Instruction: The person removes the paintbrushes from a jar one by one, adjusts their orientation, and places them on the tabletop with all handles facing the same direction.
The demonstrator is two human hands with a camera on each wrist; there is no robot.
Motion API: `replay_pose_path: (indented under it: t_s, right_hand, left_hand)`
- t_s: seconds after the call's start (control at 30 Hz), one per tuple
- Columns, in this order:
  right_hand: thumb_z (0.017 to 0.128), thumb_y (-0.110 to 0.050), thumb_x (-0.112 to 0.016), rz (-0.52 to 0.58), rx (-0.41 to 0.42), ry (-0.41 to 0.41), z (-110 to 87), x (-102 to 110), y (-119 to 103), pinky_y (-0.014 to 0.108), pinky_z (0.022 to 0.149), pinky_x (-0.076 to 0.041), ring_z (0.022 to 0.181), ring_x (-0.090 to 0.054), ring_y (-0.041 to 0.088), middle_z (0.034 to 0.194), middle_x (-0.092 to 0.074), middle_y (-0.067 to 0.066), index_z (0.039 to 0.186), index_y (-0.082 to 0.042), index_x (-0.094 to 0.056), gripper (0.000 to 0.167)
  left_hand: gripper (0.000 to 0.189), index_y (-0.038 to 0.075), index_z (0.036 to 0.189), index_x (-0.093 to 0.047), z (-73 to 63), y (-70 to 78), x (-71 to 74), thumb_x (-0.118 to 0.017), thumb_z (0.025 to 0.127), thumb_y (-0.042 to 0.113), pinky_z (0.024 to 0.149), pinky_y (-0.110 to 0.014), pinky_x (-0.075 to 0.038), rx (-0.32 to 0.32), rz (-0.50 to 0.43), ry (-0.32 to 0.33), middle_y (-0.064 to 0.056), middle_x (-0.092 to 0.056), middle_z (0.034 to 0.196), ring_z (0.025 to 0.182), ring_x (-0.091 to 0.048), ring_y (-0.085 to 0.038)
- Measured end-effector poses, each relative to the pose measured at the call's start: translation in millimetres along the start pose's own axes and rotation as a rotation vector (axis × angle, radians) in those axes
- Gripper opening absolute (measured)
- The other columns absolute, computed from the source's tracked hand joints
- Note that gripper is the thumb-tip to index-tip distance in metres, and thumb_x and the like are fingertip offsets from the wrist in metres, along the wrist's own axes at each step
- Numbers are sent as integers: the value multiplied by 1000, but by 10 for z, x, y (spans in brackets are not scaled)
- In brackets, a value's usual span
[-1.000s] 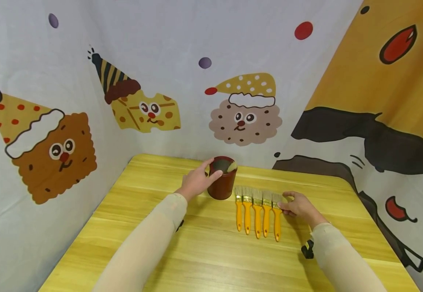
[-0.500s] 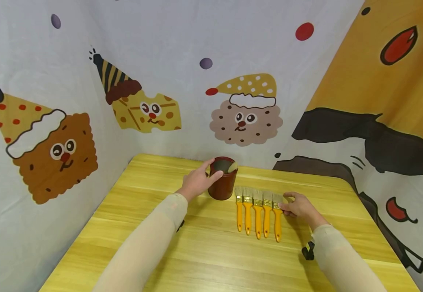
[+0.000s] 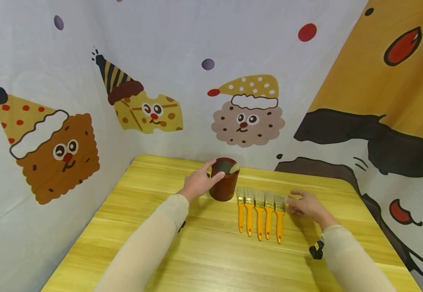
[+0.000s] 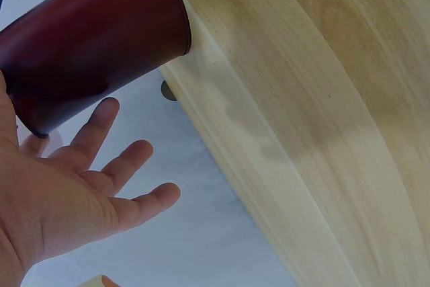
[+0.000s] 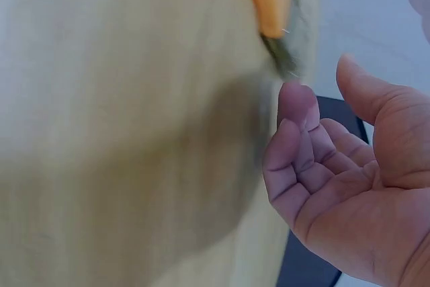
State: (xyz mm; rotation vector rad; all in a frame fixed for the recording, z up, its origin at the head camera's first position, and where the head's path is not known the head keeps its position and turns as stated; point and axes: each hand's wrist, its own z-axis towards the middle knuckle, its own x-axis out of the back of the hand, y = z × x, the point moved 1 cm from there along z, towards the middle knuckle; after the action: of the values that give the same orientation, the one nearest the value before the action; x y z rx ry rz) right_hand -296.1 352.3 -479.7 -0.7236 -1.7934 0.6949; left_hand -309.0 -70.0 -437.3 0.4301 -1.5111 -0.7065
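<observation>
A dark red cup (image 3: 223,187) stands upright near the table's far side, with a pale tan piece (image 3: 235,168) showing at its rim. My left hand (image 3: 199,182) holds the cup near its top between thumb and index finger. In the left wrist view, the other fingers (image 4: 138,156) stretch out away from the cup (image 4: 101,35). Right of the cup, several flat paintbrushes (image 3: 259,207) with orange handles lie in a row, bristles away from me. My right hand (image 3: 308,207) hovers just beside the rightmost brush (image 3: 279,219), fingers loosely bent and holding nothing.
The table (image 3: 211,259) has a yellow wood-grain top. Behind it and to the left hangs a white cloth (image 3: 171,48) printed with cartoon figures, close to the table's back edge. A black device (image 3: 316,250) sits at the right wrist.
My right hand has drawn slightly right, away from the rightmost paintbrush it was touching. The left hand keeps its place at the cup. The whole view has shifted slightly.
</observation>
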Motion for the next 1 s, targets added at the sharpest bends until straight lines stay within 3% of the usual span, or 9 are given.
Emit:
replay_pose_path:
  t_s: [0.2,0.37,0.43,0.53,0.8,0.9,1.0]
  right_hand:
    - [110,-42,-61,-16,22,38,77,176,-168,41,84,-58,97,-71,28,120,-72,26,167,5,-25,82]
    - [109,-48,-60,-51,52,59,141,155,-458,55,105,-56,118,-69,42,138,-65,32,169,-2,-27,82]
    - [108,-49,-61,-58,70,48,167,99,-586,61,112,-52,128,-66,45,149,-59,31,170,-5,-28,82]
    - [108,-49,-62,-44,105,12,219,-22,-781,63,116,-47,133,-63,47,152,-57,31,170,-10,-29,80]
    - [106,-48,-66,-33,264,-45,341,-433,-1346,61,112,-51,123,-70,38,142,-67,24,166,-16,-41,72]
    - [105,-50,-67,-44,313,-24,341,-578,-1525,60,110,-53,125,-68,37,143,-66,21,165,-18,-43,73]
    - [103,-53,-69,-84,344,49,355,-703,-1670,57,106,-56,124,-69,37,141,-67,17,163,-18,-46,73]
  left_hand:
    - [77,41,169,-30,-7,-3,6,-50,103,74,116,-74,-35,0,2,-1,-7,-75,135,121,-70,-36]
    - [79,41,169,-30,-18,-19,3,-49,102,77,118,-75,-33,6,-6,-2,-8,-74,137,124,-69,-37]
    - [80,41,169,-30,-26,-24,0,-49,101,78,120,-76,-30,8,-12,-3,-8,-74,138,126,-69,-37]
    - [80,41,169,-30,-40,-32,-5,-50,101,77,121,-77,-27,10,-26,-7,-8,-73,140,128,-68,-37]
    - [78,42,169,-30,-31,-29,-9,-49,102,76,116,-72,-36,9,-14,-7,-7,-75,135,118,-71,-33]
    - [77,41,170,-29,-11,-16,-11,-48,103,74,115,-73,-37,6,-5,-11,-7,-74,138,120,-71,-34]
    - [77,40,170,-29,4,0,-11,-48,103,74,116,-74,-35,5,2,-13,-8,-72,142,125,-69,-35]
